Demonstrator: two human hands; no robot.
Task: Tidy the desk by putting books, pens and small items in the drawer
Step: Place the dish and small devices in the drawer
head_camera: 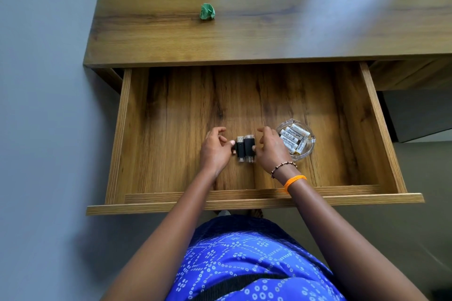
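Note:
Two black USB sticks lie side by side on the floor of the open wooden drawer (254, 199), the left stick (240, 150) against the right stick (249, 146). My left hand (215, 151) touches the left stick's outer side with its thumb tip, its other fingers loosely curled above. My right hand (269, 149) mirrors it, thumb tip against the right stick's outer side, fingers relaxed and lifted. Neither stick is off the drawer floor.
A clear glass dish (308, 151) holding several white batteries (293, 138) stands in the drawer just right of my right hand. A crumpled green paper ball (207, 11) sits on the wooden desk top (269, 19). A grey wall runs along the left.

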